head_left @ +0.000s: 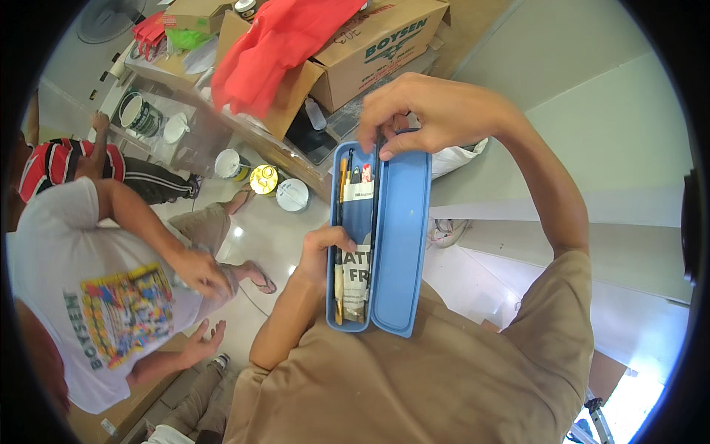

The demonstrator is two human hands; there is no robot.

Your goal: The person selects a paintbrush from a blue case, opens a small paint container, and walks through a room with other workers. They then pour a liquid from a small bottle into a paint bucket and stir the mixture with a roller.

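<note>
A long blue plastic case (pixel 360 212) lies open in front of my chest, its lid (pixel 403 237) folded out to the right. My left hand (pixel 322 248) is closed around the case's left side, thumb over the rim. Inside are slim paintbrushes (pixel 339 288), a printed packet (pixel 356 274) and some smaller items near the top end. At the case's far end, my right hand (pixel 436 103) pinches the top of a thin dark stick (pixel 375 200), which runs along the inner edge beside the lid. Whether the stick has bristles I cannot make out.
Ahead stands a cardboard box (pixel 377 59) with red cloth (pixel 277 52) beside it. Paint cans (pixel 264 179) and a white-lidded pail (pixel 293 195) stand on the floor. A person in a white shirt (pixel 111 281) is close on my left, another in red stripes (pixel 74 163) beyond.
</note>
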